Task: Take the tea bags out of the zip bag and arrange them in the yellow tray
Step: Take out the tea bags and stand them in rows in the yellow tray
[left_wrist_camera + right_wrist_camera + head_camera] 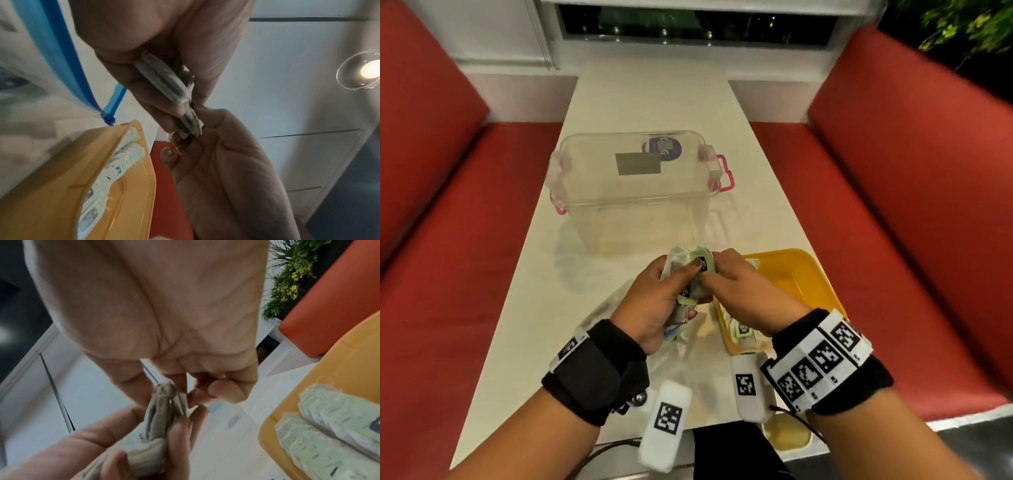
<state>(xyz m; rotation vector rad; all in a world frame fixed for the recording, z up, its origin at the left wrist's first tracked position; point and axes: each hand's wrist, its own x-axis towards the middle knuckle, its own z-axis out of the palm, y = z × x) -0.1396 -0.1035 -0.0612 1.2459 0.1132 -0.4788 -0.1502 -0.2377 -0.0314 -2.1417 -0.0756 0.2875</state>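
Above the white table point(626, 102), between zip bag point(674, 356) and yellow tray point(791, 270), sits a small stack of tea bags point(697, 274): pale green sachets with dark labels, edges fanned. Left hand point(654, 308) has its fingers curled round the stack, thumb on top. Right hand point(750, 294) meets it, fingertips pinching the top sachet, or possibly two, it's blurred. More tea bags in the tray point(333, 431) lie overlapped in rows.

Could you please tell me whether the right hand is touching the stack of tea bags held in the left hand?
Touching. In the left wrist view, the right hand pinches the end of the tea bags that the left hand grips.
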